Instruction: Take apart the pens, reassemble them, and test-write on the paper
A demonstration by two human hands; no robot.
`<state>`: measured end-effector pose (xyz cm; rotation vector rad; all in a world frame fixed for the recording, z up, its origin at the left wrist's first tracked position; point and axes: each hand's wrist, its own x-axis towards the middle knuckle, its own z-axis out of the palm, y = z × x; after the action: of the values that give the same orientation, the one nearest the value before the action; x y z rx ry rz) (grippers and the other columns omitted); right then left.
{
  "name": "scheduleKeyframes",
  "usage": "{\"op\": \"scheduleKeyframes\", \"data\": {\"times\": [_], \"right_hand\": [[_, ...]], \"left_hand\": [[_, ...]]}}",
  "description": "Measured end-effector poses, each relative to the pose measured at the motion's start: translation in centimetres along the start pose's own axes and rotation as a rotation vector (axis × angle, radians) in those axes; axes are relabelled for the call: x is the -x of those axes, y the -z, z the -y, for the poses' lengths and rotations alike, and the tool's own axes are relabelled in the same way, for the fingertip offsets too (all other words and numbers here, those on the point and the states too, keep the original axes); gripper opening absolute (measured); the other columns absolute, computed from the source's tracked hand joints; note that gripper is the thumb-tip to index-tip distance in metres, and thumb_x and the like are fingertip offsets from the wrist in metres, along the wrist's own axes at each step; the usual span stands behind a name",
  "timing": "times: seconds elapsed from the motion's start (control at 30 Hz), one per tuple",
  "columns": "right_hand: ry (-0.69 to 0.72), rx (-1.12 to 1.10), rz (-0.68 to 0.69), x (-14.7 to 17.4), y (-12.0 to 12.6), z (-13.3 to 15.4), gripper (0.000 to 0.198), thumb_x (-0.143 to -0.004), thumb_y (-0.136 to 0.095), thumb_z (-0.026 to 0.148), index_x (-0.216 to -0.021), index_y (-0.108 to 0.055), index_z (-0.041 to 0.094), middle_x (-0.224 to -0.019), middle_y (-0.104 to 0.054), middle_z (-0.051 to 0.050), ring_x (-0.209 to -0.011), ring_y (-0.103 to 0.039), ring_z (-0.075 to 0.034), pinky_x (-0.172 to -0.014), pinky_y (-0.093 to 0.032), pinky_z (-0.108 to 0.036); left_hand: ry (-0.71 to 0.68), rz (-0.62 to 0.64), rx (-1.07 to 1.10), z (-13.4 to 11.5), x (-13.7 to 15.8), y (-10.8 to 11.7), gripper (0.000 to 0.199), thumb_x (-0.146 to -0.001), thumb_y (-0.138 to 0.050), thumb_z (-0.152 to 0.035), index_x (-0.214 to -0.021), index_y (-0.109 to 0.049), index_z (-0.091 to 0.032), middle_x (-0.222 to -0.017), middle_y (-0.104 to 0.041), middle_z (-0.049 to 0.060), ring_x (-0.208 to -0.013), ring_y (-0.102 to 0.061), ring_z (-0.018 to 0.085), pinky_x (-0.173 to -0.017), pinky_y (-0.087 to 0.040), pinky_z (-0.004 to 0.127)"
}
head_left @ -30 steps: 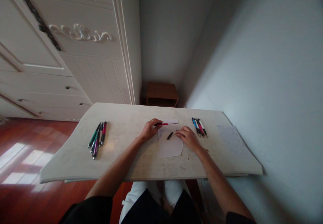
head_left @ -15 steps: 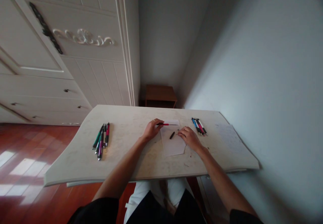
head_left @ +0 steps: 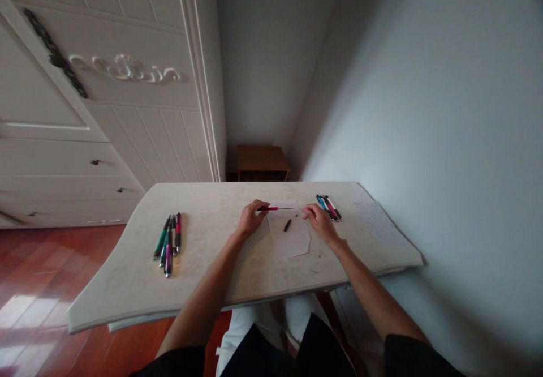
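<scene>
My left hand is closed on the back end of a red pen barrel, whose thin dark refill sticks out to the right above a white sheet of paper. On that paper lies a short black pen part, like a grip or tip section. A tiny dark piece rests near it, too small to name. My right hand is at the paper's right edge, with thumb and fingertips drawn together; whether something small is between them is hard to see.
Several pens lie in a group on the left of the white tabletop. Another row of pens sits just beyond my right hand. A written sheet lies at the right by the wall. Behind the table stands a brown stool-like box.
My right hand has drawn away from the small pen parts, to the right and slightly farther from me. My left hand still holds the red pen barrel. The view has shifted a little.
</scene>
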<state>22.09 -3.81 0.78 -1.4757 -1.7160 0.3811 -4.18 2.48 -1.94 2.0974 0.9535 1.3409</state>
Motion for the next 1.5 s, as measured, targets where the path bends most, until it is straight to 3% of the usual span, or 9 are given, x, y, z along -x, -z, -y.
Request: {"op": "scheduleKeyframes", "data": {"times": [0.23, 0.53, 0.87, 1.5], "right_hand": [[-0.12, -0.331, -0.053, -1.0, -0.8, 1.4, 0.02, -0.079, -0.064, 0.039, -0.081, -0.062, 0.019, -0.07, -0.067, -0.001, -0.065, -0.065, -0.017, -0.066, -0.048, -0.028], [-0.087, -0.247, -0.049, -0.8, -1.5, 0.2, 0.017, -0.08, -0.062, 0.031, -0.087, -0.071, 0.018, -0.085, -0.072, -0.006, -0.075, -0.067, -0.02, -0.074, -0.051, -0.032], [0.032, -0.177, -0.074, -0.8, -2.6, -0.3, 0.016, -0.084, -0.057, 0.027, -0.087, -0.071, 0.019, -0.089, -0.071, -0.007, -0.08, -0.066, -0.02, -0.072, -0.051, -0.031], [-0.041, -0.225, -0.14, -0.4, -3.2, -0.1, 0.016, -0.083, -0.058, 0.029, -0.088, -0.071, 0.02, -0.089, -0.072, -0.006, -0.082, -0.065, -0.02, -0.073, -0.05, -0.031]], "left_hand": [[0.009, 0.002, -0.001, 0.0, 0.0, 0.2, 0.014, -0.08, -0.066, -0.015, -0.094, -0.068, -0.019, -0.089, -0.071, 0.004, -0.08, -0.068, 0.018, -0.076, -0.056, 0.032], [0.05, 0.014, 0.003, 0.3, -0.1, 0.2, 0.018, -0.077, -0.067, -0.011, -0.093, -0.069, -0.019, -0.088, -0.07, 0.004, -0.079, -0.068, 0.018, -0.076, -0.056, 0.032], [0.124, 0.074, -0.033, 0.1, -0.1, 0.2, 0.019, -0.078, -0.065, -0.011, -0.095, -0.069, -0.019, -0.091, -0.071, 0.003, -0.085, -0.066, 0.018, -0.081, -0.053, 0.031], [0.15, 0.083, -0.079, 0.1, -0.2, 0.3, 0.019, -0.079, -0.064, -0.013, -0.096, -0.07, -0.019, -0.093, -0.071, 0.004, -0.087, -0.066, 0.019, -0.081, -0.052, 0.031]]}}
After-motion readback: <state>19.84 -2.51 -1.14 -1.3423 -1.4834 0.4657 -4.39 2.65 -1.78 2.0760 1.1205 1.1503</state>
